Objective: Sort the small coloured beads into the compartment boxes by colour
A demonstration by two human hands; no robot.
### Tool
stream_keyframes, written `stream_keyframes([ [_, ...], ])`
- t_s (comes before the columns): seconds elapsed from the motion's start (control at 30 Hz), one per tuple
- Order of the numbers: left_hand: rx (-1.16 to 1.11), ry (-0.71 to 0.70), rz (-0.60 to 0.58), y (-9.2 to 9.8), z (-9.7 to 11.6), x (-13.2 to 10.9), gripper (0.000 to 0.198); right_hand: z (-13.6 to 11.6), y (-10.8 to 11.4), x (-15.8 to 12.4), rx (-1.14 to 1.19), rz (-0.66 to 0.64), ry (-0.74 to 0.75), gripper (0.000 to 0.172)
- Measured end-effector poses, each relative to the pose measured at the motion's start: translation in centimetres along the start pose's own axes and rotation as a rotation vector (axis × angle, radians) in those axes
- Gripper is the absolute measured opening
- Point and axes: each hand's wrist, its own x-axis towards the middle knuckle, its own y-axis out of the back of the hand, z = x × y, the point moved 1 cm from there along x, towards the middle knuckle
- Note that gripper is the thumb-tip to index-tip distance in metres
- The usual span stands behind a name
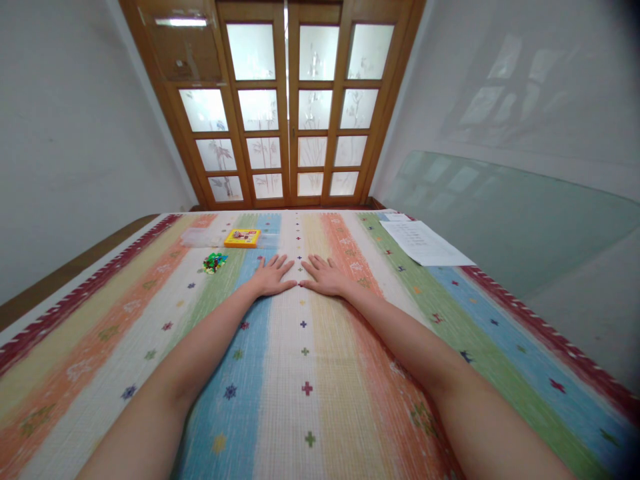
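Both my hands lie palm down on a striped, patterned tablecloth (285, 373), fingers spread, thumbs nearly meeting. My left hand (273, 275) rests over the blue and white stripes and holds nothing. Over the white and yellow stripes lies my right hand (325, 275), also holding nothing. Left of my left hand is a small pile of green, blue, yellow and brown pieces (215, 263), too small to make out singly. Behind that pile, a yellow box (243, 239) with a picture on it sits on clear plastic packaging (203, 237).
At the back right, printed paper sheets (425, 243) lie on the cloth. A pale green glass-like panel (480, 207) stands against the right wall. Beyond the table's far edge are wooden doors (293, 133) with frosted panes.
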Motion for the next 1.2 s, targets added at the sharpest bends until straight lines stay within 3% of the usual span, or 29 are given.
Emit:
stream_keyframes([
  [0.6, 0.002, -0.009, 0.0, -0.1, -0.1, 0.1, 0.091, 0.0, -0.1, 0.1, 0.007, -0.006, -0.012, 0.101],
  [0.87, 0.003, -0.023, 0.02, -0.7, -0.4, 0.3, 0.088, 0.0, -0.4, 0.0, 0.007, 0.041, -0.004, 0.093],
  [0.93, -0.003, -0.024, 0.054, -0.8, -0.5, 0.5, 0.083, 0.1, -0.4, 0.0, 0.02, 0.099, 0.019, 0.085],
  [1.07, -0.078, -0.042, 0.211, -0.6, -1.8, 0.9, 0.06, 0.6, 0.1, -0.1, 0.127, 0.26, 0.062, 0.048],
  [1.2, -0.199, 0.072, 0.424, 0.8, -6.1, 1.0, 0.04, 1.5, 0.1, 0.0, 0.225, 0.361, -0.028, 0.034],
])
